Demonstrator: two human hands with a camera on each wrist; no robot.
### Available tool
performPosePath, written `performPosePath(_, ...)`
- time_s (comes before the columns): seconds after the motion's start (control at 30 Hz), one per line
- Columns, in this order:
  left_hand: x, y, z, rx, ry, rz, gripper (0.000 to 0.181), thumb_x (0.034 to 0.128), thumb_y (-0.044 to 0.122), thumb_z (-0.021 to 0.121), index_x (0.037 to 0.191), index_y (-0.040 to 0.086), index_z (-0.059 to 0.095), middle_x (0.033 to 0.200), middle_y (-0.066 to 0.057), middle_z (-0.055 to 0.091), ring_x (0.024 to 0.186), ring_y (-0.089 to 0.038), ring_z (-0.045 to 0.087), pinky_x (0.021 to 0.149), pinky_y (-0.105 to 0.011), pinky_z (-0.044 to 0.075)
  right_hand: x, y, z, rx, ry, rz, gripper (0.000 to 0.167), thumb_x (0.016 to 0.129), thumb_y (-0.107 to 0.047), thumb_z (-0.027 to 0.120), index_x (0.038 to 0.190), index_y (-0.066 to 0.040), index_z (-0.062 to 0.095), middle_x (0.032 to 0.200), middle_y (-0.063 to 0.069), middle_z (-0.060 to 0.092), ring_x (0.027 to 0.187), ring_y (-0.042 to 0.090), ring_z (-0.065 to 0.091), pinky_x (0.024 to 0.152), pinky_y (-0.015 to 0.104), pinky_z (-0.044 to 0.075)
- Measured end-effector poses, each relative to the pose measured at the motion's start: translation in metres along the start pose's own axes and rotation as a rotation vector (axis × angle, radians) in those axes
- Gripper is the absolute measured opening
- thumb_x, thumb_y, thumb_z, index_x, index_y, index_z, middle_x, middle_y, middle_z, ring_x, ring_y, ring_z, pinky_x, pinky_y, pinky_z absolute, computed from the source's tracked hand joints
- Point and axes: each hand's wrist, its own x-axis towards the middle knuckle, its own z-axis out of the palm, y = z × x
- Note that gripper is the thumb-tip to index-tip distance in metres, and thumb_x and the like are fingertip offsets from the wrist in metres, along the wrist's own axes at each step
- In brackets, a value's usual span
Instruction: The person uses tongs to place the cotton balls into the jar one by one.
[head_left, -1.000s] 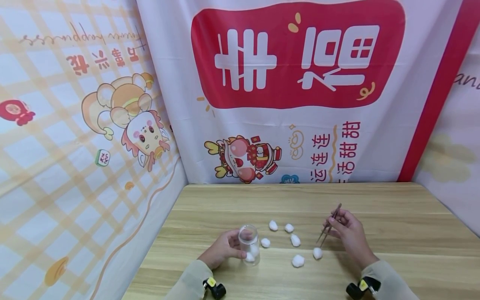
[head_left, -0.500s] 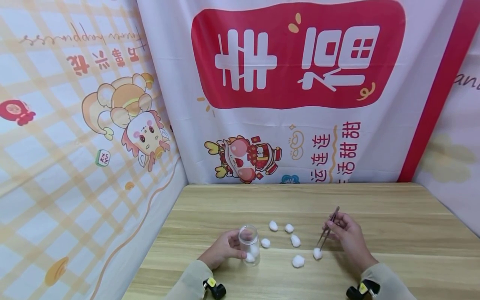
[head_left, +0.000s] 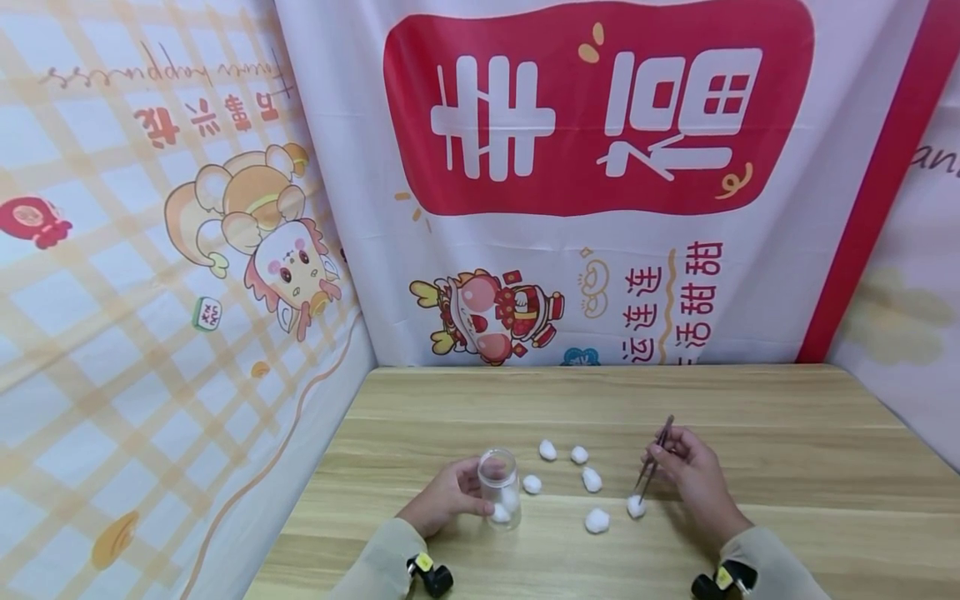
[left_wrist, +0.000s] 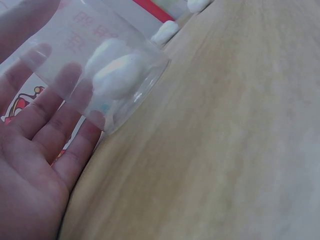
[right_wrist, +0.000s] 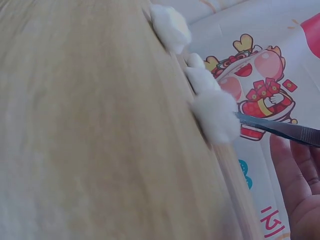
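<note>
From my remote seat I saw the right hand (head_left: 696, 475) pinching a pair of slim, dark metal tweezers (head_left: 661, 447), their tips against a small, round, white cotton ball (head_left: 636, 508). The ball appeared to rest on the pale wood-grain counter (head_left: 450, 400), about midway between its left and right edges and well in from the far edge. Whether both prongs gripped it, I couldn't tell. To take it well, I judged, the prongs needed to straddle its middle and squeeze lightly, since such soft fluff would likely flatten or slip. The tweezers' long axis sloped: tips down toward the near edge and slightly left, joined end up toward the far edge. The ball, nearly round, showed no clear axis. Closer to the left edge, the left hand (head_left: 446, 500) held a clear, cylindrical jar (head_left: 498, 485) between thumb and fingers, its long axis upright, mouth upward, white cotton inside.
</note>
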Motion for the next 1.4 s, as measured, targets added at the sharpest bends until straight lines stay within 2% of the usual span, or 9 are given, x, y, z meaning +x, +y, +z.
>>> performPosePath(0.23,0.0024,-0.0009,-0.0011,-0.002,-0.009,0.025,0.064,0.078,0.002,0.079,0.137,0.005,0.053,0.137,-0.011,0.055,0.124,-0.027,0.052,0.104,-0.035,0.041,0.0021,0.001,0.0,-0.009,0.002,0.013,0.035,0.093,-0.013,0.066,0.118,0.005,0.049,0.108,0.025,0.06,0.092,0.023,0.067,0.081,0.038,0.056)
performPosePath(0.47,0.0029,-0.0006,-0.0013,-0.004,-0.01,0.02,0.065,0.0765,0.003,0.08,0.136,0.008,0.054,0.136,-0.008,0.056,0.124,-0.026,0.052,0.104,-0.035,0.041,0.0033,0.0017,0.0001,-0.033,0.018,0.015,0.03,0.093,-0.01,0.066,0.115,0.004,0.051,0.106,0.025,0.062,0.089,0.021,0.068,0.079,0.037,0.057)
performPosePath(0.67,0.0028,-0.0014,-0.0014,-0.006,-0.007,0.024,0.066,0.076,0.004,0.081,0.136,0.007,0.054,0.136,-0.009,0.056,0.124,-0.026,0.052,0.104,-0.035,0.041,0.0034,0.0019,0.001,-0.091,0.035,0.01,0.028,0.092,-0.01,0.067,0.111,0.005,0.052,0.103,0.026,0.063,0.084,0.018,0.067,0.073,0.035,0.058)
performPosePath(0.97,0.0029,-0.0013,-0.0005,-0.004,-0.003,0.008,0.065,0.0771,0.003,0.08,0.137,0.009,0.054,0.136,-0.008,0.056,0.124,-0.026,0.052,0.104,-0.035,0.041,0.0055,0.0039,0.0016,-0.164,0.054,0.011,0.03,0.092,-0.005,0.064,0.116,0.008,0.05,0.104,0.029,0.061,0.082,0.017,0.066,0.068,0.033,0.058)
performPosePath(1.17,0.0028,-0.0022,-0.0007,-0.006,-0.005,0.004,0.064,0.0777,0.002,0.08,0.137,0.009,0.054,0.137,-0.008,0.056,0.125,-0.026,0.052,0.105,-0.036,0.04,0.0064,0.0051,0.0016,-0.138,0.056,0.0,0.027,0.093,-0.005,0.064,0.113,0.007,0.05,0.101,0.028,0.061,0.082,0.018,0.067,0.068,0.034,0.058)
performPosePath(1.4,0.0023,-0.0019,-0.0003,0.002,-0.003,0.001,0.064,0.0779,0.003,0.079,0.137,0.009,0.054,0.136,-0.009,0.056,0.124,-0.026,0.053,0.104,-0.036,0.041,0.0063,0.0009,0.0014,-0.097,0.054,-0.018,0.025,0.093,0.0,0.063,0.112,0.009,0.049,0.1,0.027,0.061,0.086,0.026,0.067,0.074,0.036,0.058)
